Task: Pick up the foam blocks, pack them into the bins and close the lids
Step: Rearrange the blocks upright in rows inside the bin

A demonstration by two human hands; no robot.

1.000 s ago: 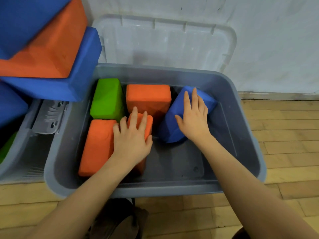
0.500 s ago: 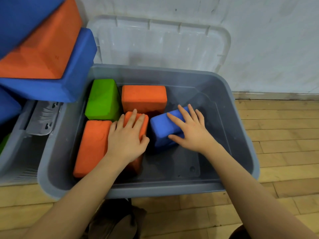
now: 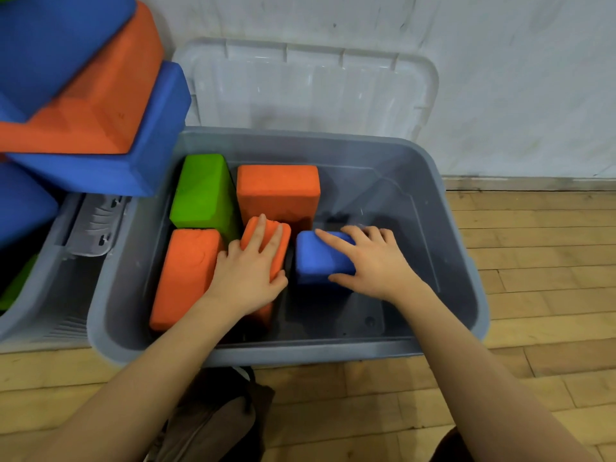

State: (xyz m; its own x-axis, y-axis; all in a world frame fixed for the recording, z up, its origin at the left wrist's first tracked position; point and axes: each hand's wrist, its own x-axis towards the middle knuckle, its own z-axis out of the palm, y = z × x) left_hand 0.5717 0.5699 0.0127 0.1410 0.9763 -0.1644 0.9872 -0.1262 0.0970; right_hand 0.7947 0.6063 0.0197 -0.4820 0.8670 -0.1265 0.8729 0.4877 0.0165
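- Blue block [image 3: 321,258] now down low in the grey bin [image 3: 466,248], near the middle of the frame; a second ago tipped up on edge against the far-right side, so basically laid flat and slid left toward the others.
- Right hand [image 3: 370,261] draped over its right side, fingers spread across the top and thumb hooked round the near edge, so gripping it loosely rather than pinching.
- Left hand [image 3: 250,271] flat with fingers straight, pressing on the narrow orange block [image 3: 276,241] just left of the blue one, same spot as before. Probably just steadying the row.
- Means one more block nearly seated; right half of the bin floor bare yet, so plenty left to pack.
- Also inside: green block [image 3: 203,191] and orange block [image 3: 276,191] at the back, another orange one [image 3: 186,275] front left.
- Blocks look matte, grainy, slightly rounded at the corners.
- Clear lid [image 3: 306,85] propped behind against the wall, not on yet.
- Big pile of blue and orange blocks [image 3: 83,85] upper left, over a second bin.
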